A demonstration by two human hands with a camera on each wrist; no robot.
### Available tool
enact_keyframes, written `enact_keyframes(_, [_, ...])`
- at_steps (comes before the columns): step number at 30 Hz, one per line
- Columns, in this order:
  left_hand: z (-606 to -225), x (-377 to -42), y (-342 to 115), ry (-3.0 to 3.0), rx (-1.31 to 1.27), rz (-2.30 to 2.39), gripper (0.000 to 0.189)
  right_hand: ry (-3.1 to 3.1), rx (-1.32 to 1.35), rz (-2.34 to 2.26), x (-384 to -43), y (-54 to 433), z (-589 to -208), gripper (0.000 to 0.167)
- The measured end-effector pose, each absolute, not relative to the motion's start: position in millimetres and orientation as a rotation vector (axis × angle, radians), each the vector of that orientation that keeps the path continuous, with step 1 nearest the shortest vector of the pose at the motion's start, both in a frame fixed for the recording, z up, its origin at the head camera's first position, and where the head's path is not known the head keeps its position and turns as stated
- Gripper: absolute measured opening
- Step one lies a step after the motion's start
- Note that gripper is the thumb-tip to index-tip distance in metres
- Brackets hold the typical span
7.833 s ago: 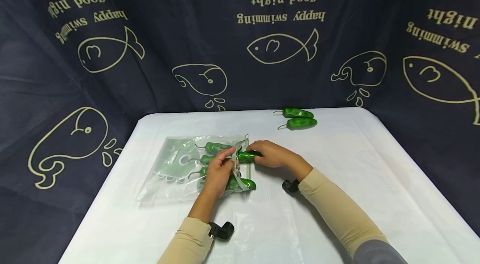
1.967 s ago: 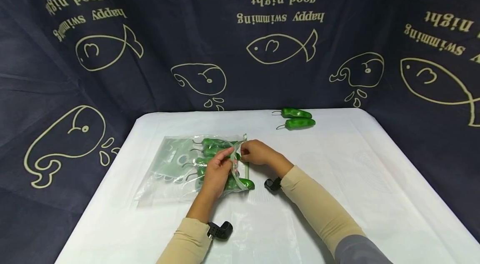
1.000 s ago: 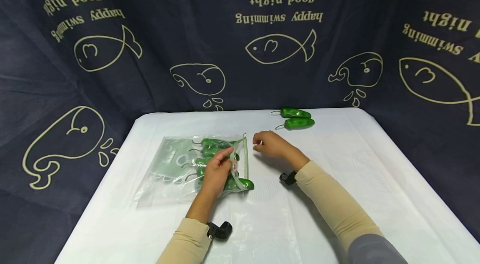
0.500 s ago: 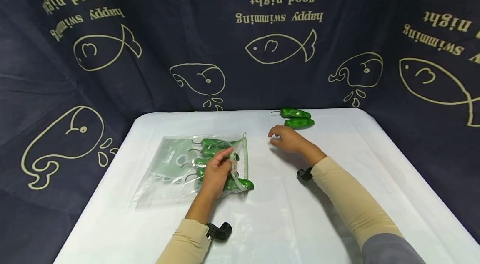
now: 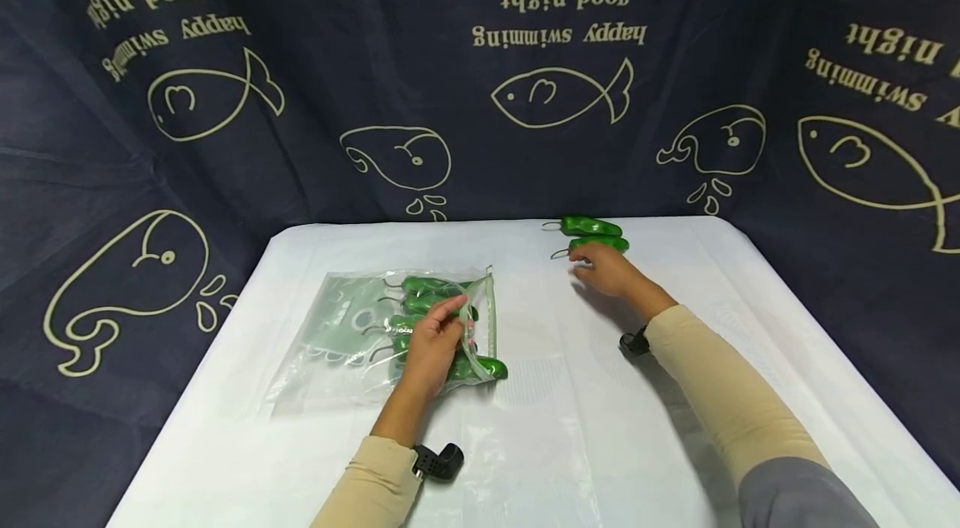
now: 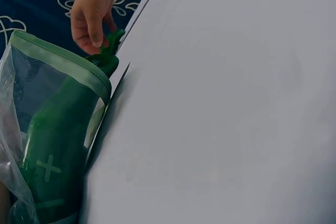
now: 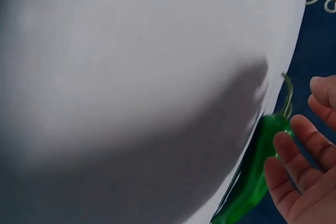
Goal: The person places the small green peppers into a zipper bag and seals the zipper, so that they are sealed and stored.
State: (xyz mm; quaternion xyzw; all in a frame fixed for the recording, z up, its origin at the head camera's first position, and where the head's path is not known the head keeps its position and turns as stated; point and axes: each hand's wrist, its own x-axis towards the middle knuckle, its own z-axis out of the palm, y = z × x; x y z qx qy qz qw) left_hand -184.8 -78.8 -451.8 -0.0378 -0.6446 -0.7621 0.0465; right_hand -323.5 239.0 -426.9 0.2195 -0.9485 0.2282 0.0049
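Observation:
At the mouth of a clear zip bag (image 5: 352,378), my left hand (image 5: 435,345) holds the lifted upper edge. Several green peppers (image 5: 408,326) lie inside, stems pointing left. One pepper (image 5: 491,368) pokes its tip out of the mouth. At the back right, my right hand (image 5: 611,270) hovers over the nearer of two loose peppers (image 5: 600,243), partly covering it. In the right wrist view its fingers (image 7: 289,156) are spread and loosely bent beside that green pepper (image 7: 252,177); whether they touch it I cannot tell. The farther pepper (image 5: 588,226) lies just behind.
A white cloth covers the table (image 5: 540,445), whose back edge runs close behind the two loose peppers. Beyond it hangs a dark blue curtain (image 5: 465,78) with fish and whale drawings. A black wrist camera (image 5: 441,461) sits on the left forearm.
The pepper my right hand held at the bag mouth is now inside the bag. That hand has let go and travelled right and back to the loose peppers. My left hand stays put.

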Motion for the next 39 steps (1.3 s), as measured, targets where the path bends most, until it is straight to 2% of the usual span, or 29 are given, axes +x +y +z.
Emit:
enact_keyframes(16, [-452.6,-186.0,-80.7,-1.987,-0.120,-2.284,0.041,-2.933,0.634,0.687,-342.1,264.5,-417.4,0.030])
enact_keyframes(27, [-451.4,-184.7,-80.5,-2.006,-0.119,-2.270,0.041,-2.958,0.567,0.734,-354.0,277.8,-427.9,0.035])
enact_keyframes(39, [-452.3,-185.6,-79.2,-2.005,-0.116,-2.269,0.040,-3.048,0.502,0.723,-357.2,275.0,-427.8,0.053])
